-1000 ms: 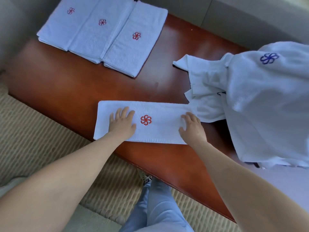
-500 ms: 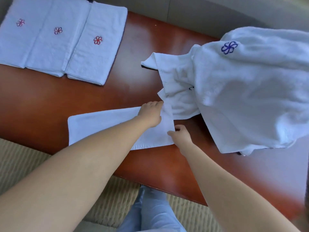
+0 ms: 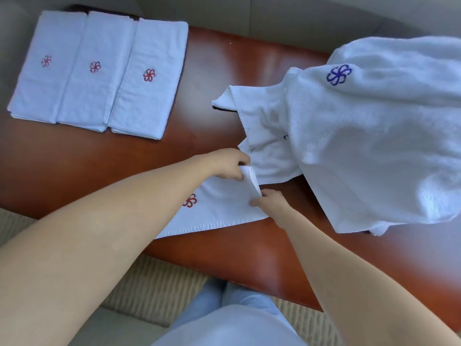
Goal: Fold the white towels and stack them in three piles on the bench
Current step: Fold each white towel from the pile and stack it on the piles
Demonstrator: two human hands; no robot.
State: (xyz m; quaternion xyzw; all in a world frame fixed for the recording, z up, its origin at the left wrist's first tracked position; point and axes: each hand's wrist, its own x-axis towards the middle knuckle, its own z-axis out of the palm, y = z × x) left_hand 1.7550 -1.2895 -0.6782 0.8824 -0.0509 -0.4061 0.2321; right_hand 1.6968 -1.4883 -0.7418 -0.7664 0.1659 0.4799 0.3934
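Observation:
A long folded white towel (image 3: 219, 208) with a red flower emblem lies near the front edge of the red-brown bench (image 3: 74, 171). My left hand (image 3: 228, 164) pinches its far right corner, which is lifted and curled over. My right hand (image 3: 270, 202) grips the near right corner of the same towel. My left forearm hides the towel's left part. Three folded piles (image 3: 99, 71) with red emblems lie side by side at the far left of the bench.
A heap of unfolded white towels (image 3: 374, 136), one with a blue flower emblem, covers the right side of the bench and touches the towel I hold. Beige carpet (image 3: 159, 288) and my jeans (image 3: 237, 298) show below the bench's front edge.
Both hands left the flat towel's top and went to its right end. They took hold of the two right corners, and the far corner has lifted off the bench. The view shifted right.

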